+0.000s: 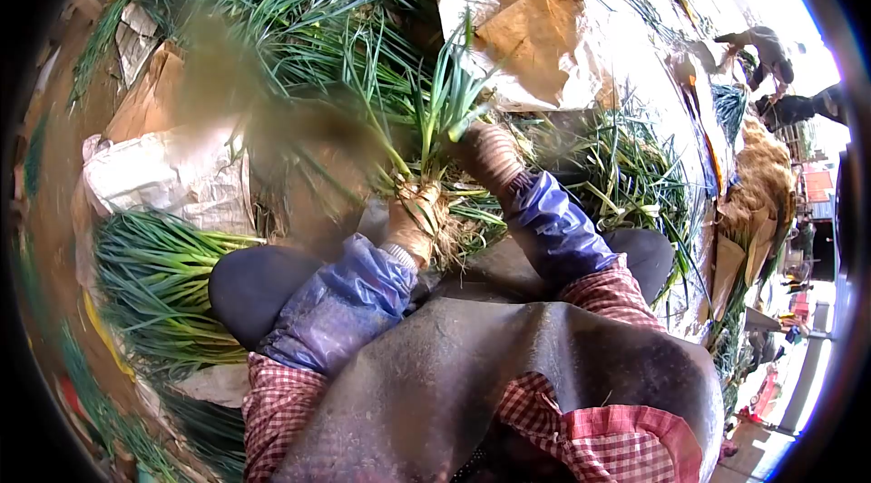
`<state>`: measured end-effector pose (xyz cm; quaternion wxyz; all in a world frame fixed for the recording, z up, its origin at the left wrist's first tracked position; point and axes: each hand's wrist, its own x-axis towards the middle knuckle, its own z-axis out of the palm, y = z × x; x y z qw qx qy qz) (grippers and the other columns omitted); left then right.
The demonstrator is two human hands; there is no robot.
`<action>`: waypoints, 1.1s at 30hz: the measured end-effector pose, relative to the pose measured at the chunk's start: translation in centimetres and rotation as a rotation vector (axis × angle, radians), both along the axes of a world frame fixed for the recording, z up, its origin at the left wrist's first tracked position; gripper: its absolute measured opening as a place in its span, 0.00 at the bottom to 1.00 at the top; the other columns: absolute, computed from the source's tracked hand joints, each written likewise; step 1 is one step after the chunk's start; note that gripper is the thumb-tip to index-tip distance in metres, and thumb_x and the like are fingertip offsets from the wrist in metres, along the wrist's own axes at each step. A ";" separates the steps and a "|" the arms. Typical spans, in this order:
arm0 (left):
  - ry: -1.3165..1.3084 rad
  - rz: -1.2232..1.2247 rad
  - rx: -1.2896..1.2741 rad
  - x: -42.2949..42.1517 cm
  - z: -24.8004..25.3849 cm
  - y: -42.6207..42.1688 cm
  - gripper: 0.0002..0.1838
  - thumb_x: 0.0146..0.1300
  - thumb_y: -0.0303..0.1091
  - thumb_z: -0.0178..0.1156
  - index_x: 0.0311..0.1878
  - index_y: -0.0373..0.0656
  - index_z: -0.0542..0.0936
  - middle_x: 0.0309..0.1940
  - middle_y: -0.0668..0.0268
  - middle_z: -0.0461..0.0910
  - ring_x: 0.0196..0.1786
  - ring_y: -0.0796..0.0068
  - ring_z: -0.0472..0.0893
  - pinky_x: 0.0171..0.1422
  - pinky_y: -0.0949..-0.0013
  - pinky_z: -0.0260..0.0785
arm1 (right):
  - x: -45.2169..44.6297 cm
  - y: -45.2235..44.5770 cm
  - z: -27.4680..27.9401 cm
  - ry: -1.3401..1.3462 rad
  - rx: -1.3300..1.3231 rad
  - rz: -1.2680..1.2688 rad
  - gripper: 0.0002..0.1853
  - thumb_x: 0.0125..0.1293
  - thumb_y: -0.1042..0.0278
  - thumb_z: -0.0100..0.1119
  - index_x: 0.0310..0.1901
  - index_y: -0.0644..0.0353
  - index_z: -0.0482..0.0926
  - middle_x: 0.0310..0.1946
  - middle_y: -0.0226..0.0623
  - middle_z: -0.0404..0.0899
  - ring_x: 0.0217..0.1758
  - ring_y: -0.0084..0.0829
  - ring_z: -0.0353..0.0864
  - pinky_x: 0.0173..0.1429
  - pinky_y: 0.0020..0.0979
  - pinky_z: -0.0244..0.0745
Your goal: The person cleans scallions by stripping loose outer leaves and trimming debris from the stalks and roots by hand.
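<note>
My left hand (410,227) is closed around the root end of a small bunch of green onions (434,107), held upright in front of my lap. Pale, stringy roots (445,234) hang out beside that hand. My right hand (490,155), in what looks like a striped glove, is beside the bunch at its right. Its fingers are curled against the lower leaves, and their tips are partly hidden and blurred. A large heap of green onions (308,2) lies beyond my hands.
A neat pile of green onions (163,292) lies by my left knee. Stripped leaves (626,170) litter the ground at right. White and brown sheets (526,39) lie beyond, with another white sheet (172,179) at left. A bent-over person (767,52) is at far right. Smudges blur the upper left.
</note>
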<state>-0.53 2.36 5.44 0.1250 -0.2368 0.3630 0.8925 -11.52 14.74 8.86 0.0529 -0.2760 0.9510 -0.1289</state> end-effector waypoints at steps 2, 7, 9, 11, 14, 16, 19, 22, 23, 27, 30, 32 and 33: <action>-0.099 0.169 -0.145 -0.5 -1.6 0.7 0.12 0.62 0.33 0.58 0.43 0.35 0.78 0.37 0.66 0.79 0.33 0.73 0.76 0.37 0.70 0.70 | 0.4 0.2 -2.3 0.036 -0.394 0.172 0.09 0.61 0.61 0.55 0.32 0.56 0.80 0.24 0.40 0.79 0.26 0.38 0.78 0.30 0.35 0.72; 0.299 0.111 0.288 -2.0 -14.4 -0.5 0.18 0.67 0.38 0.43 0.49 0.34 0.75 0.46 0.60 0.78 0.45 0.66 0.76 0.50 0.67 0.67 | 2.9 -0.2 1.0 -0.235 -0.731 0.080 0.07 0.62 0.68 0.57 0.33 0.62 0.80 0.25 0.38 0.81 0.22 0.27 0.77 0.27 0.27 0.73; 0.361 0.051 0.363 -1.9 -12.0 -0.7 0.21 0.66 0.38 0.40 0.52 0.35 0.74 0.52 0.59 0.75 0.52 0.65 0.74 0.58 0.67 0.64 | 4.0 0.2 0.8 -0.455 -1.074 -0.039 0.10 0.67 0.64 0.53 0.37 0.61 0.79 0.31 0.38 0.83 0.29 0.29 0.81 0.33 0.27 0.76; 0.229 0.117 0.206 -1.5 -8.3 -0.8 0.18 0.65 0.38 0.44 0.48 0.35 0.76 0.44 0.62 0.77 0.46 0.66 0.75 0.51 0.68 0.66 | 3.6 0.8 4.0 -0.557 -1.378 0.106 0.11 0.67 0.62 0.53 0.40 0.61 0.79 0.32 0.38 0.82 0.31 0.29 0.81 0.36 0.27 0.77; 0.030 0.208 -0.032 -1.2 -4.2 -0.7 0.15 0.63 0.37 0.51 0.43 0.36 0.79 0.33 0.66 0.79 0.36 0.68 0.77 0.42 0.70 0.70 | 1.4 4.2 4.8 -0.222 -1.301 -0.106 0.11 0.67 0.62 0.52 0.41 0.60 0.78 0.34 0.36 0.82 0.33 0.27 0.81 0.38 0.26 0.78; -0.031 0.247 0.133 -1.3 -3.3 -0.8 0.13 0.62 0.38 0.56 0.42 0.38 0.80 0.30 0.69 0.79 0.32 0.74 0.77 0.37 0.72 0.70 | 0.4 5.5 4.3 -0.154 -1.457 -0.496 0.11 0.68 0.64 0.50 0.42 0.62 0.77 0.36 0.36 0.82 0.32 0.26 0.81 0.38 0.22 0.77; -0.066 0.213 0.162 -1.8 -3.5 -0.5 0.13 0.62 0.39 0.57 0.43 0.41 0.80 0.28 0.71 0.78 0.28 0.79 0.75 0.32 0.75 0.68 | 0.8 5.1 1.5 -0.617 -1.447 -0.485 0.18 0.64 0.55 0.53 0.47 0.61 0.74 0.41 0.38 0.79 0.37 0.29 0.79 0.44 0.27 0.74; -0.074 0.075 0.304 -1.3 -2.0 -0.3 0.12 0.63 0.40 0.56 0.45 0.44 0.77 0.26 0.73 0.75 0.25 0.80 0.72 0.28 0.75 0.66 | 2.4 3.2 -3.2 -1.351 -1.314 -0.450 0.33 0.57 0.41 0.58 0.55 0.60 0.70 0.48 0.41 0.76 0.44 0.34 0.75 0.52 0.35 0.70; -0.098 0.047 0.339 -1.1 -1.6 -0.2 0.12 0.63 0.41 0.56 0.45 0.45 0.76 0.26 0.74 0.74 0.24 0.81 0.71 0.27 0.75 0.65 | 2.8 2.4 -4.8 -1.594 -1.245 -0.424 0.38 0.54 0.37 0.60 0.57 0.60 0.69 0.50 0.42 0.75 0.46 0.35 0.74 0.55 0.38 0.68; -0.039 -0.032 0.240 -0.9 -2.8 -0.2 0.11 0.64 0.39 0.56 0.46 0.46 0.76 0.30 0.71 0.77 0.25 0.78 0.73 0.27 0.73 0.69 | 2.7 1.8 -7.9 -1.180 -1.348 -0.579 0.15 0.62 0.56 0.57 0.38 0.61 0.78 0.31 0.35 0.79 0.27 0.27 0.77 0.28 0.29 0.73; -0.116 0.011 0.079 -1.1 -3.1 0.5 0.09 0.64 0.34 0.54 0.46 0.43 0.76 0.33 0.66 0.79 0.30 0.75 0.77 0.32 0.71 0.72 | 2.5 1.5 -3.8 -0.779 -0.770 -0.458 0.15 0.62 0.58 0.57 0.31 0.63 0.80 0.18 0.29 0.77 0.17 0.19 0.72 0.23 0.22 0.69; -0.029 0.067 0.118 -1.1 -1.0 0.6 0.07 0.64 0.28 0.53 0.45 0.43 0.76 0.33 0.63 0.79 0.33 0.74 0.78 0.36 0.71 0.73 | 2.6 1.3 -2.3 -0.868 -0.827 -0.394 0.15 0.63 0.58 0.57 0.32 0.64 0.81 0.18 0.29 0.77 0.18 0.19 0.73 0.23 0.22 0.68; 0.005 0.103 0.127 -1.2 -0.7 0.7 0.07 0.63 0.27 0.54 0.44 0.42 0.76 0.33 0.64 0.79 0.33 0.75 0.78 0.36 0.71 0.72 | 2.6 1.4 -2.0 -0.956 -0.888 -0.324 0.15 0.63 0.58 0.57 0.33 0.64 0.81 0.19 0.30 0.77 0.19 0.19 0.73 0.22 0.22 0.68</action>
